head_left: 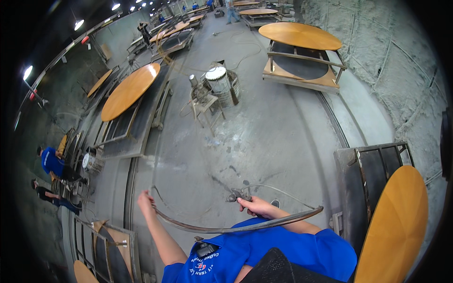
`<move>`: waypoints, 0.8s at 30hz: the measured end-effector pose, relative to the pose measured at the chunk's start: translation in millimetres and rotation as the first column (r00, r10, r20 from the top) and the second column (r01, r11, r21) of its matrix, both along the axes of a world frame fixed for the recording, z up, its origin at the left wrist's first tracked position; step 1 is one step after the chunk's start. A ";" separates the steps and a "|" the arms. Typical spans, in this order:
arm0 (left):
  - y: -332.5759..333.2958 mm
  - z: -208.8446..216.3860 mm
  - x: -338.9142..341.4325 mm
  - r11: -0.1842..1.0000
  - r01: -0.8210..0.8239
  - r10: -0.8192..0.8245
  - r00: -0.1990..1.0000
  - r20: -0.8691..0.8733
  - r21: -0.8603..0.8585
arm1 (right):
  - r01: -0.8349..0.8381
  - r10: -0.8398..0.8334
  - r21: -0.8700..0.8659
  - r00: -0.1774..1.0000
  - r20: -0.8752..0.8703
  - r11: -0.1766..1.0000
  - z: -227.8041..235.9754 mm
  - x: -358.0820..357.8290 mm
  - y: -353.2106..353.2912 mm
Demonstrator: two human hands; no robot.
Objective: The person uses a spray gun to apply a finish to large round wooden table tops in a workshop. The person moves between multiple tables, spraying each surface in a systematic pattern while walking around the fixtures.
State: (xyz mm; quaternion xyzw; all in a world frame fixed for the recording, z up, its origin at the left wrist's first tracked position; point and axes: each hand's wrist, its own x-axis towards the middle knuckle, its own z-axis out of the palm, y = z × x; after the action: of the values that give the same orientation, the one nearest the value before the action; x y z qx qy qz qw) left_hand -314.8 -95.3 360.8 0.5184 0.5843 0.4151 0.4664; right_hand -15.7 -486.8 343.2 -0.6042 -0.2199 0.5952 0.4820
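Note:
My right hand (252, 205), in front of my body, is closed round the grip of a metal spray gun (237, 194) pointing to the left. A thin hose leads from the gun out to the right and meets a thicker grey-brown hose (222, 230), which curves back across the front of my blue shirt. Out to the left, my left hand (146, 201) is closed on this hose, and a loose end or bend of it rises just past the fingers. Part of the left grip is hidden by the hand itself.
A round wooden tabletop (394, 226) lies on a rack close at my right. Another tabletop (131, 92) rests on a cart ahead left, a third (300, 36) ahead right. A white bucket (218, 79) stands beside a small stand (206, 104). Two people (53, 161) work at far left.

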 end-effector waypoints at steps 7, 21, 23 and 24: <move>-53.7 -124.4 169.3 0.915 0.257 -0.303 0.947 -0.109 -0.313 | -0.009 0.003 0.065 0.996 0.086 0.998 14.8 97.6 -25.0; -106.9 -209.8 380.6 0.683 0.497 -0.668 0.721 -0.182 -0.536 | 0.268 -0.267 0.016 0.963 -0.029 0.963 22.0 207.4 -54.9; -105.3 -224.7 406.0 0.680 0.481 -0.665 0.724 -0.187 -0.554 | 0.295 -0.296 -0.030 0.954 -0.044 0.955 22.2 227.7 -51.5; -101.4 -231.5 421.5 0.671 0.491 -0.671 0.722 -0.171 -0.556 | 0.309 -0.312 -0.051 0.949 -0.046 0.950 23.5 239.6 -48.1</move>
State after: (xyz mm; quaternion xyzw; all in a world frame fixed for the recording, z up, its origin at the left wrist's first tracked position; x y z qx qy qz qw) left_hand 106.7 -196.6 129.3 0.6163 0.5419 -0.0175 0.5712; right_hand 223.8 -534.8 366.7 -0.6254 -0.0964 0.5325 0.5622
